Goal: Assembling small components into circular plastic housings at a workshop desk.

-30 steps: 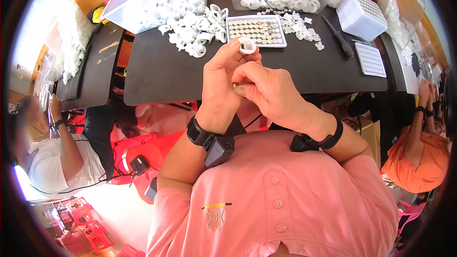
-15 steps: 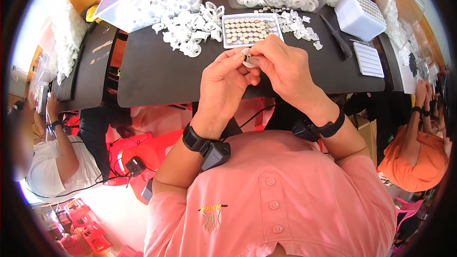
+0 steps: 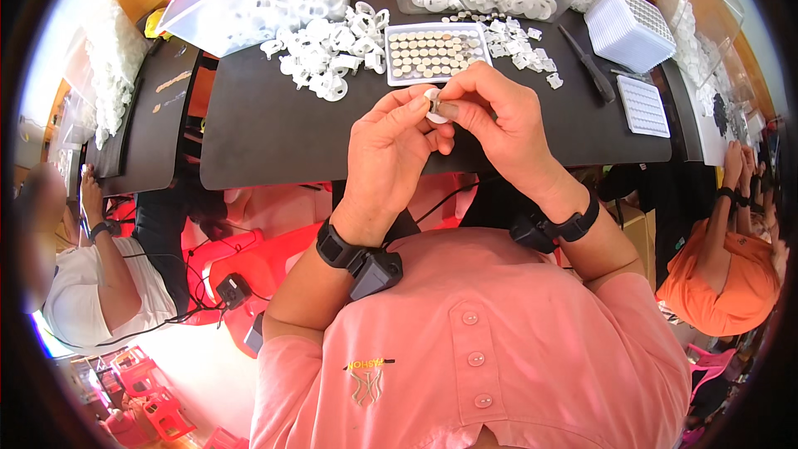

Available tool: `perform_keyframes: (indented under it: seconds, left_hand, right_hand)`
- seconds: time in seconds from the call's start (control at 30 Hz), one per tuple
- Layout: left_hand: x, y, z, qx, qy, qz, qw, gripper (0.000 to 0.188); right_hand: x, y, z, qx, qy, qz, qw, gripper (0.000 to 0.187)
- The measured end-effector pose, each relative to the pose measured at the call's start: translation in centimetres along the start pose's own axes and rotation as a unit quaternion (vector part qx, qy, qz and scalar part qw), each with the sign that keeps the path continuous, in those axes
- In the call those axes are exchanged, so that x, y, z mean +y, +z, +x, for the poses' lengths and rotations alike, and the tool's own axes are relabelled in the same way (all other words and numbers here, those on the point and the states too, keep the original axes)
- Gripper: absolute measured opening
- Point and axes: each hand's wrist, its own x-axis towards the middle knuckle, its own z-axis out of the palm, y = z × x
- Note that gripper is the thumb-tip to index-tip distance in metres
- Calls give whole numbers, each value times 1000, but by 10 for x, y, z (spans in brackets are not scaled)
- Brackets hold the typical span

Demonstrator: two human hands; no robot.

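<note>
Between my fingertips, over the near side of the dark table (image 3: 283, 137), is a small round white plastic part (image 3: 435, 116) with a dark bit at its middle. My left hand (image 3: 386, 145) pinches its left side with thumb and fingers. My right hand (image 3: 504, 120) is closed at its other side, thumb and forefinger on it; whether they also grip a smaller piece is too small to tell. Just beyond my hands lies a white tray (image 3: 389, 75) with rows of round button cells (image 3: 432, 50).
Loose white plastic parts (image 3: 328, 54) lie left of the tray, smaller white pieces (image 3: 524, 50) to its right. Behind stand clear bins (image 3: 258, 17) full of parts. Right are a black-handled tool (image 3: 588, 66), stacked white trays (image 3: 629, 25) and a single tray (image 3: 642, 106). People sit at both sides.
My right hand has turned slightly, its thumb now stretched along the white part, and more of the part shows. My left hand keeps its pinch at nearly the same place.
</note>
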Motion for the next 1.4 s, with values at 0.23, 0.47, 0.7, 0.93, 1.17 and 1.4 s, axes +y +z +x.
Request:
perform_keyframes:
  seconds: [0.23,0.47,0.7,0.93,1.17,1.4]
  left_hand:
    - [-1,-3,1,-14,8,-3,1000,26]
    - [-1,-1,1,-8,11,-31,999,22]
    - [-1,-1,1,-16,14,-28,999,23]
    - [-2,-1,0,-14,21,-18,1000,22]
    - [-3,0,1,9,26,-7,1000,22]
    - [-3,2,-1,-4,30,8,1000,24]
  right_hand:
    - [-3,-2,-2,1,2,14,1000,6]
    - [-3,-1,-3,3,-7,17,1000,6]
    - [-8,-10,1,-63,155,177,970,6]
    - [-17,-12,4,-78,190,137,969,7]
    - [-12,-3,-1,-46,129,59,989,4]
    - [-22,-8,2,-16,196,107,975,6]
